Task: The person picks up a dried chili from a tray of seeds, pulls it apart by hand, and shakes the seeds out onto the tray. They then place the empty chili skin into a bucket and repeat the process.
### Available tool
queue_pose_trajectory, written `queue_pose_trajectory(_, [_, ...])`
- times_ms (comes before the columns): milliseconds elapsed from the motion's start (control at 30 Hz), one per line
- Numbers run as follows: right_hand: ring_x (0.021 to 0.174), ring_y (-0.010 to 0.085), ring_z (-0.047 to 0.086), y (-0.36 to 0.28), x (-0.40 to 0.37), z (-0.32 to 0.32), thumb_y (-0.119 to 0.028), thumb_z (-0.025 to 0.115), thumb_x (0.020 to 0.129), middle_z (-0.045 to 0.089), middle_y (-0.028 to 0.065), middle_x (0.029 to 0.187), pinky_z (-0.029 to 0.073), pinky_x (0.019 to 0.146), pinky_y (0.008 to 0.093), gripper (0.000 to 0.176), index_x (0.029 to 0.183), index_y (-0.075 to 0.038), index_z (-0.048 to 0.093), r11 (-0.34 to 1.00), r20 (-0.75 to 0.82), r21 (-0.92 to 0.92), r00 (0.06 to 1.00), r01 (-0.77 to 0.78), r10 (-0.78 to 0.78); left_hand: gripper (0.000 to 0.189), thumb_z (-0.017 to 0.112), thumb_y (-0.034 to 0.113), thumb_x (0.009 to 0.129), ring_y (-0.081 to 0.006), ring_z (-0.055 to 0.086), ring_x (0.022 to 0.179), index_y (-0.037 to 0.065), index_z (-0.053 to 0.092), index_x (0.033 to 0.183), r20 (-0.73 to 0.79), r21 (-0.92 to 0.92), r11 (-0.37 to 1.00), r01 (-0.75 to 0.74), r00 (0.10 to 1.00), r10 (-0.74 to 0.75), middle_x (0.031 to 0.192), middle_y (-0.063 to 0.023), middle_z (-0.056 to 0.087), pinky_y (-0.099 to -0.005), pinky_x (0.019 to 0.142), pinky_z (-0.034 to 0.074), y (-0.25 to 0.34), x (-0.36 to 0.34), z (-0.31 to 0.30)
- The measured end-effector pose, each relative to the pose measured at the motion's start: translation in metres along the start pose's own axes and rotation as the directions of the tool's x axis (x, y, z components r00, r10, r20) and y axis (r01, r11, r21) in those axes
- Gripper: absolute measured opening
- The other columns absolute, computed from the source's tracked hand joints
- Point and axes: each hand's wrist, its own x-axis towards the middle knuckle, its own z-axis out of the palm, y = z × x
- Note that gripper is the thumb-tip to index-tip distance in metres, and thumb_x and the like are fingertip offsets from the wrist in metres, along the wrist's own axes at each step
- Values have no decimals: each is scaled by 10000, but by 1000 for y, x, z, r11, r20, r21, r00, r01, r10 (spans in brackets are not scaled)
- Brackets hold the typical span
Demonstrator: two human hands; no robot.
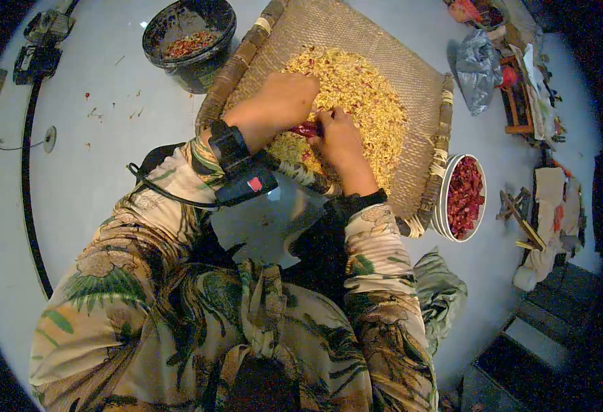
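Note:
A dark red dried chili [305,129] shows between my two hands, above a heap of yellow seeds [363,96]. My right hand [340,141] has its fingertips closed on the chili's right side. Bent over the chili from the upper left, my left hand [277,103] is closed, with its fingers mostly hidden under the palm; what they hold cannot be made out. The seeds, with red flecks among them, lie on a woven tray [422,86] with a thick rim.
Left of the tray stands a black bucket [178,69] with reddish bits inside. A white bucket [437,213] of cut red chilies stands to the right. Beyond it are a grey plastic bag [476,72] and a wooden frame [518,128]. Scraps dot the pale floor [102,172].

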Motion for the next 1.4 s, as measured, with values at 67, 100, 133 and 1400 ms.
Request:
queue_pose_trajectory(67, [994, 331, 534, 4, 2, 7, -281, 734, 673, 568, 156, 1025, 461, 818, 404, 460, 1076, -121, 583, 999, 2, -26, 999, -34, 34, 191, 482, 145, 785, -390, 602, 766, 12, 554, 902, 44, -5, 1000, 11, 999, -11, 808, -215, 615, -481, 634, 473, 2, 0, -3])
queue_pose_trajectory(100, [968, 331, 549, 4, 2, 4, -280, 728, 680, 583, 152, 1000, 465, 804, 409, 434, 1059, -123, 589, 999, 24, -4, 999, -48, 48, 186, 478, 141, 786, -390, 602, 769, 13, 553, 898, 66, -8, 1000, 16, 998, -16, 809, -216, 615, -481, 636, 472, 3, 1, -4])
queue_pose_trajectory(133, [941, 330, 564, 4, 2, 2, -279, 722, 686, 599, 148, 975, 469, 789, 413, 407, 1041, -125, 595, 998, 47, 17, 997, -63, 62, 178, 503, 146, 776, -374, 611, 776, 12, 577, 867, 48, -12, 999, 31, 998, -30, 817, -209, 622, -469, 646, 479, 3, 2, -2])
queue_pose_trajectory(1400, [866, 336, 604, 28, 14, -38, -237, 710, 708, 635, 160, 924, 477, 732, 414, 406, 1066, -111, 565, 977, -42, 155, 988, -144, 152, 215, 551, 229, 789, -390, 595, 797, 29, 568, 865, 26, 9, 1000, 5, 1000, -5, 840, -214, 612, -490, 670, 469, 1, -1, -5])
